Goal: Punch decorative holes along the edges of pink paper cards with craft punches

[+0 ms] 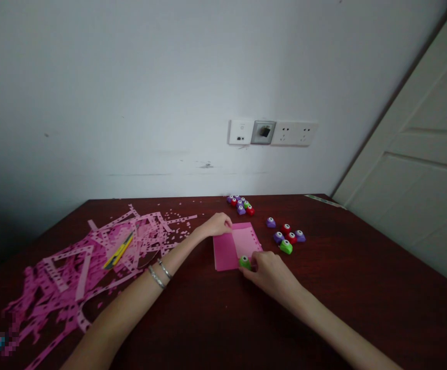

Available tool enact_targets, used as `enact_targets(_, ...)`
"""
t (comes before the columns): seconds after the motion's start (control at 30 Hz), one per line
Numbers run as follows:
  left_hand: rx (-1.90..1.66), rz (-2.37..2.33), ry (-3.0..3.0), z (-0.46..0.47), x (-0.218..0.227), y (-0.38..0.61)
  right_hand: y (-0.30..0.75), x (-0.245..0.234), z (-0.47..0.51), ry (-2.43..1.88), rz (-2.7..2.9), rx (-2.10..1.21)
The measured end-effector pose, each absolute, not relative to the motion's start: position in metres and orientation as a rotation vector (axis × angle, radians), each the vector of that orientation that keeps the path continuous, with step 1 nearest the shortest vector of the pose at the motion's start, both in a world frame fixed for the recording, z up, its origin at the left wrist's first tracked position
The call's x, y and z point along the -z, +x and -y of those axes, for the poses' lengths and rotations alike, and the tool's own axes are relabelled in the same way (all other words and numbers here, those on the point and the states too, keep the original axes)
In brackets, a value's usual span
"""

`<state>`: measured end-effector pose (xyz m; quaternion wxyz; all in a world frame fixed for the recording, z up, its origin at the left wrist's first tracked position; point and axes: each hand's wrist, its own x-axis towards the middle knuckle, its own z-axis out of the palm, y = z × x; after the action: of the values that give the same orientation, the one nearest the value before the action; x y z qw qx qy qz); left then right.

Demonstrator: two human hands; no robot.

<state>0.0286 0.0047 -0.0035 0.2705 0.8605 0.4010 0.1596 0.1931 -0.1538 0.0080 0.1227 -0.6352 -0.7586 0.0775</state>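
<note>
A pink sheet of paper (224, 254) lies on the dark red table, with a lighter pink piece (244, 242) on its right half. Small punched shapes run along the lighter piece's right edge. My left hand (217, 224) is closed at the upper left of the paper, its fingertips on that edge. Between the thumb and fingers of my right hand (269, 270) is a green craft punch (245, 262), at the paper's lower edge. Its lower side and the paper's lower right corner are partly hidden by my right hand.
Punched pink paper strips (88, 257) and tiny cut-outs cover the table's left side, with a yellow utility knife (119, 251) on them. Several craft punches (286, 246) stand right of the paper; another group (240, 204) sits by the wall. Sockets (273, 133) are on the wall.
</note>
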Motion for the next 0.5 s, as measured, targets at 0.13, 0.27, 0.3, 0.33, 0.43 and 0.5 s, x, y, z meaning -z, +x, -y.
enact_targets(0.13,-0.434,-1.115,2.371,-0.003,0.008,0.032,0.209,-0.020,0.144,-1.792,2.181,-0.330)
enact_targets(0.27,-0.415,-1.200,2.357,-0.002,0.009,0.034,0.231,-0.027,0.121,-1.656,2.194,-0.423)
enact_targets(0.3,-0.417,-1.213,2.356,-0.002,0.009,0.034,0.235,-0.026,0.114,-1.666,2.178,-0.427)
enact_targets(0.33,-0.421,-1.222,2.358,-0.002,0.010,0.034,0.239,-0.024,0.107,-1.675,2.163,-0.428)
enact_targets(0.43,-0.413,-1.246,2.357,-0.002,0.012,0.035,0.245,-0.017,0.091,-1.756,2.138,-0.443)
enact_targets(0.5,-0.399,-1.251,2.347,-0.002,0.013,0.036,0.245,-0.012,0.084,-1.811,2.109,-0.501)
